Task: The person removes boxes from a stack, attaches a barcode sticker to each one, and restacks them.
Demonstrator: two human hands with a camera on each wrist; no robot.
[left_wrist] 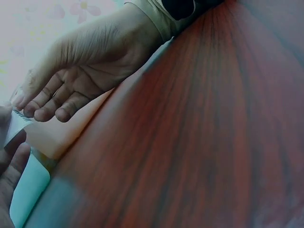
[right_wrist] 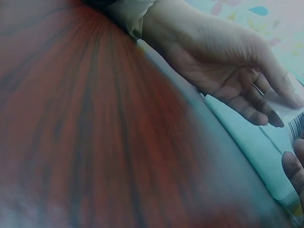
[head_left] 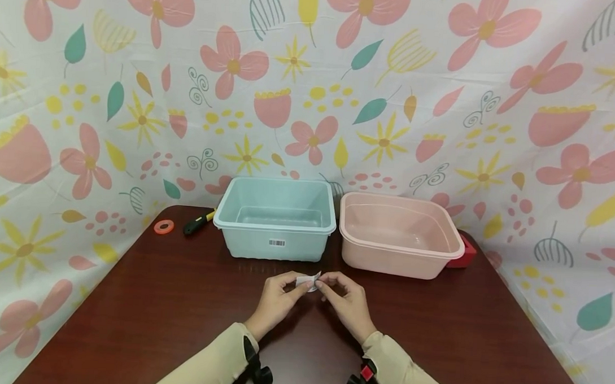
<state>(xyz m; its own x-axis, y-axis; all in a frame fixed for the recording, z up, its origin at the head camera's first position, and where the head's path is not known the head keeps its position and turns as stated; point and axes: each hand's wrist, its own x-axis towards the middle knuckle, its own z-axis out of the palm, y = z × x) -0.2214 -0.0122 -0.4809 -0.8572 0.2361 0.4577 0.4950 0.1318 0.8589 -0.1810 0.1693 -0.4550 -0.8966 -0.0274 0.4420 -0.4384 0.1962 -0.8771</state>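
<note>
Both hands meet over the table, in front of the two basins. My left hand [head_left: 275, 304] pinches a small white barcode label [head_left: 304, 280] between thumb and forefinger. On the label's other side, my right hand [head_left: 351, 306] pinches its edge with thumb and fingertip. Black bars show on the label [right_wrist: 296, 124] in the right wrist view, where part of it is out of frame. The left wrist view shows my right hand [left_wrist: 90, 61] palm-side, its lower fingers loosely bent beneath the thumb. A corner of the label [left_wrist: 16, 126] bends outward there.
Behind the hands stand a light blue basin [head_left: 272, 241] with a barcode sticker [head_left: 277, 243] and a pink basin [head_left: 391, 263]. An orange ring-shaped roll [head_left: 164, 227] and a dark-handled tool [head_left: 198, 223] lie left. A red object [head_left: 465, 255] is partly hidden behind the pink basin.
</note>
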